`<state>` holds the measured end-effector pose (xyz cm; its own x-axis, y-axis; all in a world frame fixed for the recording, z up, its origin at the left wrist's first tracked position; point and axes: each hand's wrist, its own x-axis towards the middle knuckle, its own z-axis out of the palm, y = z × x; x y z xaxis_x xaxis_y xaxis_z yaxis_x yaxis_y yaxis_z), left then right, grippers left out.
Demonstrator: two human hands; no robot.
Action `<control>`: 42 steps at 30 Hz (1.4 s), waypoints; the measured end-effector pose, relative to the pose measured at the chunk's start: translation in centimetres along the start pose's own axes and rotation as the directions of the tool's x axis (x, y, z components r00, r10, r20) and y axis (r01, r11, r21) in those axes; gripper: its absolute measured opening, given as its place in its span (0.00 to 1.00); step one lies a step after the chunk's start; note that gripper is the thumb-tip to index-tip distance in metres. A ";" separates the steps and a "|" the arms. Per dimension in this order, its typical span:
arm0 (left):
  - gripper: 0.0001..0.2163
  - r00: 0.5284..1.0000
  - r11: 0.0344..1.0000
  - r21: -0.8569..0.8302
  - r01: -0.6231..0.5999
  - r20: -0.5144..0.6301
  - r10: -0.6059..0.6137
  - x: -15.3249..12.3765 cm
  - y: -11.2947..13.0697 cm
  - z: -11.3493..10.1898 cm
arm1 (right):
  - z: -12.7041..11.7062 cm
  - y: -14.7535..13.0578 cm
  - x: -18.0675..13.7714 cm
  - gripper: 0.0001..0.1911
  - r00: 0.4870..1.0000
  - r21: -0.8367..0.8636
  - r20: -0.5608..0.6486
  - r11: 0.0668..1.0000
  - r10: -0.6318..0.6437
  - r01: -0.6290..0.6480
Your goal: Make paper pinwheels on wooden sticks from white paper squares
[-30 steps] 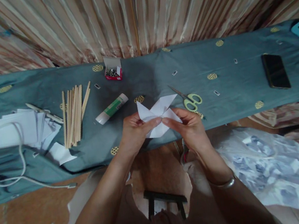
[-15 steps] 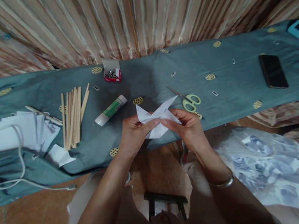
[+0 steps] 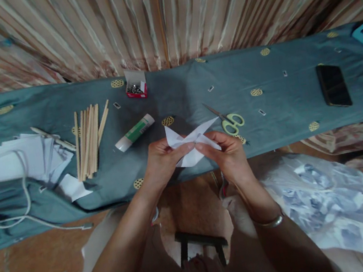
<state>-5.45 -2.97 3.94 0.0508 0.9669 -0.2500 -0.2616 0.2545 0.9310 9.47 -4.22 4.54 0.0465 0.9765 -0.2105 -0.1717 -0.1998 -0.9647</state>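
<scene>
Basically, the cloth-covered table [image 3: 294, 101] is worked along at its near edge; if the grip gets lost, the work could be dropped over the side. Both the left hand [image 3: 162, 158] and the right hand [image 3: 230, 152] are closed in a pinch on the white paper pinwheel [image 3: 190, 157], held between them with thumbs meeting near its centre. Weak point, probably: the folds. If either thumb is lifted, blades could be sprung open by paper stiffness; if pulled unevenly, one could be creased or torn. No fastener can be made out at the centre. Green-handled scissors [image 3: 224, 118] could be nudged if the right hand is swung outward.
</scene>
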 end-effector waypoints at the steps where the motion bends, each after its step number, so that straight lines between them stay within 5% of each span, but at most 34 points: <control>1: 0.11 1.000 1.000 0.001 -0.002 0.001 0.002 0.0 0.0 0.0 | 0.0 0.0 0.0 0.07 1.000 -0.001 -0.003 1.000 -0.002 0.002; 42: 0.07 0.998 0.997 0.069 -0.037 -0.045 0.040 0.1 -0.3 0.0 | 0.4 0.1 0.0 0.05 0.999 -0.010 -0.046 1.000 -0.014 0.014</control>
<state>-5.40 -2.98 3.66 -0.0029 0.9746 -0.2238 -0.1965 0.2189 0.9558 9.10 -4.21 4.52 0.0938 0.9745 -0.2037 -0.1614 -0.1871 -0.9690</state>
